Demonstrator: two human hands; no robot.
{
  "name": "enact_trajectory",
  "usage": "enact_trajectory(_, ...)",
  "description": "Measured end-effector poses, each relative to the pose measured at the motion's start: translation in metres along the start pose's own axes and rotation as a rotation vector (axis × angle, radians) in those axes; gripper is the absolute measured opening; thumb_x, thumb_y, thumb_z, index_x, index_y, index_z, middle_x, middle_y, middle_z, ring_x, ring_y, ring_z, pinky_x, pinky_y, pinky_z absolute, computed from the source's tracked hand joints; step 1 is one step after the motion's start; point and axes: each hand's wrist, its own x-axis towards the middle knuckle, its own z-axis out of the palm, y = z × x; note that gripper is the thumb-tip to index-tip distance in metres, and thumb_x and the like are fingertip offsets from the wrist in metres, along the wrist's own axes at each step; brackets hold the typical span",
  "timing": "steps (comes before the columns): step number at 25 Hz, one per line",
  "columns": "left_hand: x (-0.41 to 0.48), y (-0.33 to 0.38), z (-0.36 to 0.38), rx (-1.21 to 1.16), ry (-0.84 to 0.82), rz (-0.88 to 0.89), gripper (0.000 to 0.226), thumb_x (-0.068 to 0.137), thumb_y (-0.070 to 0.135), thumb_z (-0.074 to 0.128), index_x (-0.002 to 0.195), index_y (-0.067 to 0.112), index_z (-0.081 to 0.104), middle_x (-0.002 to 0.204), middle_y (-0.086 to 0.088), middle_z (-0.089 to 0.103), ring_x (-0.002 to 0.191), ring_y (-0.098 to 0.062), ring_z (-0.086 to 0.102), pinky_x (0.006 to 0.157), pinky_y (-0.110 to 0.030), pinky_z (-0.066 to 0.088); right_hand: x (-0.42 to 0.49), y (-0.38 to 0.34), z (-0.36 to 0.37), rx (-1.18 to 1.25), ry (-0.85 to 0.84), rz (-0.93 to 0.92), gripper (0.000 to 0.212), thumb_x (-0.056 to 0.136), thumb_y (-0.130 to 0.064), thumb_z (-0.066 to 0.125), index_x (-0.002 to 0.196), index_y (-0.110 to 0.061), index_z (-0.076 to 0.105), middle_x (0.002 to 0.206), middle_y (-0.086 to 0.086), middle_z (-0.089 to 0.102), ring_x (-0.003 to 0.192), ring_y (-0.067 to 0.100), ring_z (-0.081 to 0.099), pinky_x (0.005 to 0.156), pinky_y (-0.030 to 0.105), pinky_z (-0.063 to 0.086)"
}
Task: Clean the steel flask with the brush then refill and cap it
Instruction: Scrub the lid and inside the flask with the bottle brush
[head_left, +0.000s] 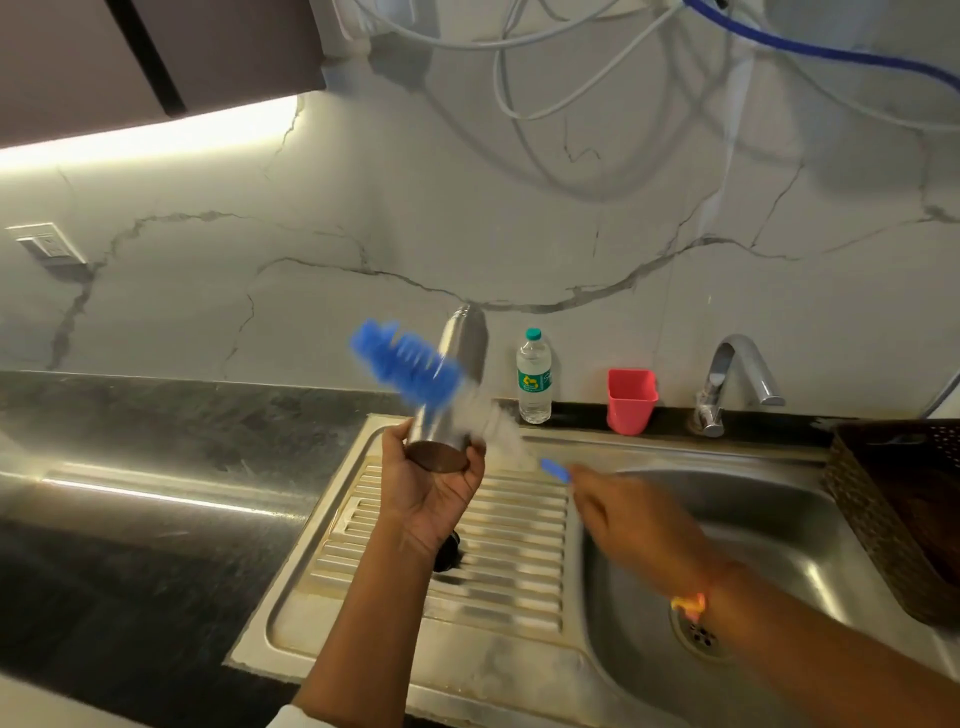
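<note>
My left hand (434, 480) grips the steel flask (456, 384) by its base and holds it above the sink's drainboard, its narrow end pointing up and away. My right hand (631, 514), blurred, holds the handle of a bottle brush. The brush's blue bristle head (402, 361) lies across the outside of the flask, sticking out to its left. A small dark round object (447, 553), possibly the flask's cap, rests on the drainboard partly behind my left wrist.
The steel sink (727, 545) has a ribbed drainboard (519, 519) on its left and a tap (727, 379) at the back. A plastic water bottle (534, 376) and a pink cup (631, 400) stand on the rear ledge. A brown woven basket (893, 509) sits at right.
</note>
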Motion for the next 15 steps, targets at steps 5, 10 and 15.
enact_trajectory(5,-0.007,0.005,-0.007,0.079,-0.011,-0.035,0.069,0.085,0.051,0.057,0.131,0.000,0.058,0.108,-0.022,0.067,0.081,-0.027,0.066,0.066,-0.030,0.061,0.009,0.012,0.002,-0.010,0.036,-0.015,0.033,0.102,-0.031,0.046,0.134,-0.030,0.055,0.080,0.001,0.070,0.065,0.016,0.064,0.059,0.037,0.051)
enact_trajectory(10,-0.005,0.000,-0.010,0.084,-0.041,-0.021,0.068,0.085,0.050,0.061,0.132,0.000,0.058,0.108,-0.022,0.067,0.081,-0.026,0.065,0.068,-0.030,0.061,0.023,0.019,-0.001,-0.014,0.114,-0.023,0.029,0.101,-0.026,0.050,0.128,-0.024,0.062,0.076,0.002,0.069,0.061,0.019,0.063,0.054,0.029,0.042)
enact_trajectory(15,-0.005,0.010,-0.021,0.097,-0.126,0.048,0.043,0.097,0.045,0.058,0.116,0.007,0.065,0.101,-0.014,0.069,0.084,-0.023,0.069,0.074,-0.033,0.061,-0.009,0.008,0.012,0.009,0.007,-0.067,0.038,0.102,-0.038,0.044,0.138,-0.033,0.055,0.090,-0.001,0.073,0.072,0.015,0.069,0.064,0.031,0.055)
